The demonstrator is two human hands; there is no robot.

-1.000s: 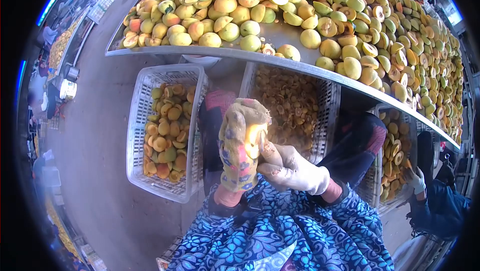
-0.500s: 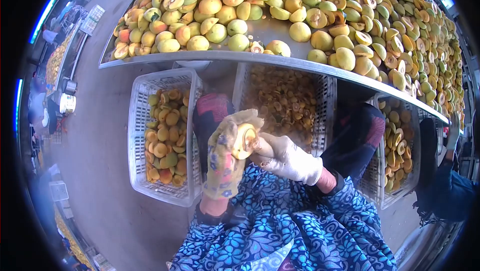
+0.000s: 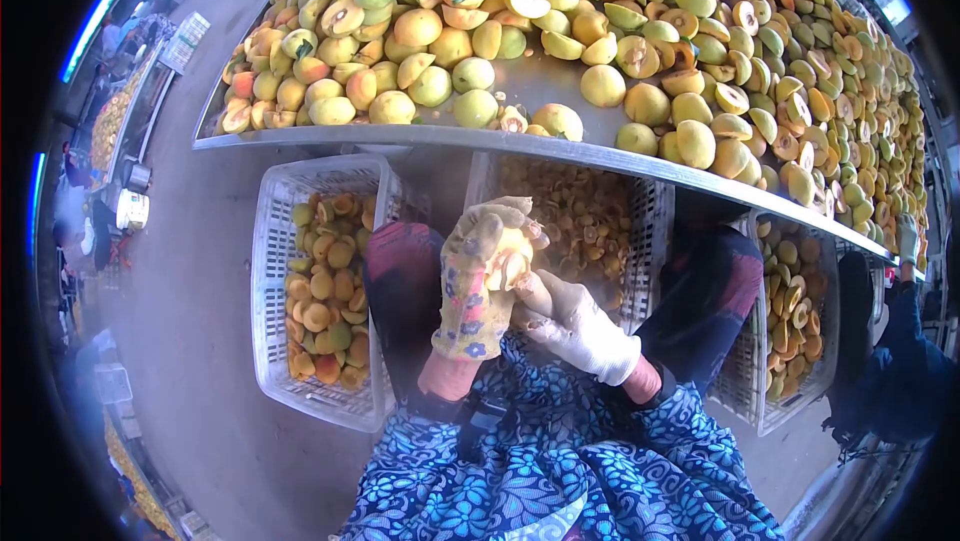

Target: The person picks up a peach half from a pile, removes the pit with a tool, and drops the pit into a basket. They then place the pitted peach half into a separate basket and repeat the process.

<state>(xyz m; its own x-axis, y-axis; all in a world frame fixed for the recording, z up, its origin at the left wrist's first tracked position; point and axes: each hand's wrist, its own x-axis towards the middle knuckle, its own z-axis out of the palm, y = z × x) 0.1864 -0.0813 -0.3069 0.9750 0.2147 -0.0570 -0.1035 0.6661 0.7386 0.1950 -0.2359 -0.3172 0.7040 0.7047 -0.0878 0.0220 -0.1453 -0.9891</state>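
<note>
My left hand [image 3: 475, 286], in a flowered yellowish glove, is wrapped round a cut fruit half [image 3: 510, 259]. My right hand [image 3: 580, 326], in a white glove with bare, stained fingertips, is closed right beside the fruit's lower right side; what its fingers grip is too small to make out. Both hands are over my lap, in front of a crate of small brown scraps [image 3: 585, 216]. Beyond them, halved yellow, green and reddish fruits [image 3: 700, 91] lie heaped on a metal table [image 3: 560, 149].
A white crate of fruit halves [image 3: 268, 311] stands to the left, and another crate [image 3: 765, 396] to the right. The table's metal edge crosses in front of my knees. A co-worker's sleeve [image 3: 905, 326] and gloved hand [image 3: 908, 241] are at the far right.
My left hand has turned and shifted slightly right with the fruit, whose cut face is now less visible. My right hand has moved slightly down. The view has shifted a little.
</note>
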